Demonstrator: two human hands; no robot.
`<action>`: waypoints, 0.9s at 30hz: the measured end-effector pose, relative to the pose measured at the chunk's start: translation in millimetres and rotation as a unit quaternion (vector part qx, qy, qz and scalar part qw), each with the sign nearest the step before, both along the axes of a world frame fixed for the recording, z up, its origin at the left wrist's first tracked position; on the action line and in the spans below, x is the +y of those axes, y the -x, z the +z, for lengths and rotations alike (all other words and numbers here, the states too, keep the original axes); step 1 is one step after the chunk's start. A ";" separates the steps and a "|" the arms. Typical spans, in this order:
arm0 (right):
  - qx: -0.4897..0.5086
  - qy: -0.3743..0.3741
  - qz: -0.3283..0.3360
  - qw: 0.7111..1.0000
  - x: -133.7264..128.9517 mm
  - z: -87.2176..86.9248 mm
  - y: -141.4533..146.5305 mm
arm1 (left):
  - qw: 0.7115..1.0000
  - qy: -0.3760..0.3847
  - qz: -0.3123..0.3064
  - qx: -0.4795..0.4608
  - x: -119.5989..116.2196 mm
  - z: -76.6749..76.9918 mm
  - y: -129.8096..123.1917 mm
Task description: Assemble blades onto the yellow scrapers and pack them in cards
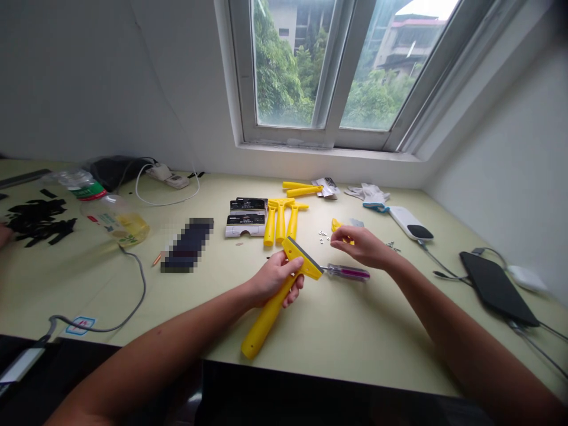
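Note:
My left hand [279,278] is wrapped round a yellow scraper [266,322], its thumb on the wide head with a grey edge strip. My right hand [357,245] hovers over the table beside a small yellow piece [336,224], its fingertips pinched; whatever they hold, if anything, is too small to make out. Small white nuts [322,234] lie just left of those fingertips. A screwdriver with a clear and purple handle [348,272] lies below my right hand, its shaft pointing at the scraper head. Small screws [393,246] are partly visible behind my right wrist.
Several yellow scrapers [280,222] lie beside black-and-white boxes [245,226]. Farther back are yellow handles [304,192] and white gloves [369,193]. A bottle [115,219], black strips [39,219] and another person's hand [4,235] are left. A phone [499,288] and cables lie right.

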State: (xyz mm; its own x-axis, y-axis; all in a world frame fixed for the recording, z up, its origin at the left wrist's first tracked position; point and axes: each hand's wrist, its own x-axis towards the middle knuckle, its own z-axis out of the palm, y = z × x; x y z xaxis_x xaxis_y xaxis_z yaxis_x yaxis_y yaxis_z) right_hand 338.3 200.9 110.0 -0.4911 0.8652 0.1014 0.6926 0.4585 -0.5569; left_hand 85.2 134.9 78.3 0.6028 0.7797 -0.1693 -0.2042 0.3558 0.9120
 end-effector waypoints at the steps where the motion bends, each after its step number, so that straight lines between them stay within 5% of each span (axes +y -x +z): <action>1: 0.038 0.003 0.006 0.999 -6.6 6.2 9.2 | 1.000 -0.008 -0.002 0.012 -1.0 -0.6 -0.8; 8: 0.047 0.006 0.114 0.992 -31.4 28.1 71.5 | 0.998 -0.044 -0.018 0.047 -4.8 5.3 -2.1; 15: 0.049 -0.036 0.104 0.993 -26.7 24.0 78.5 | 0.997 -0.066 -0.009 0.049 -4.5 -0.9 -2.6; 22: 0.133 0.086 0.070 0.985 -24.8 17.9 78.3 | 0.996 -0.069 -0.015 0.055 -6.0 1.7 -2.8; 27: 0.168 0.204 0.106 0.959 -19.1 19.3 76.3 | 0.993 -0.078 -0.035 0.080 -6.9 3.3 -1.9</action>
State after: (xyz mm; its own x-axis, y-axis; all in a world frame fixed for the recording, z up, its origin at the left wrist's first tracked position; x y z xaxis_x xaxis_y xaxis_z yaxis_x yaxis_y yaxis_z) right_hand 262.1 181.8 129.3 -0.6598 0.7503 -0.0409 0.3583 0.2663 -0.8948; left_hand 87.1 128.0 81.6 0.6310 0.7617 -0.1471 -0.0320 0.2150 0.9761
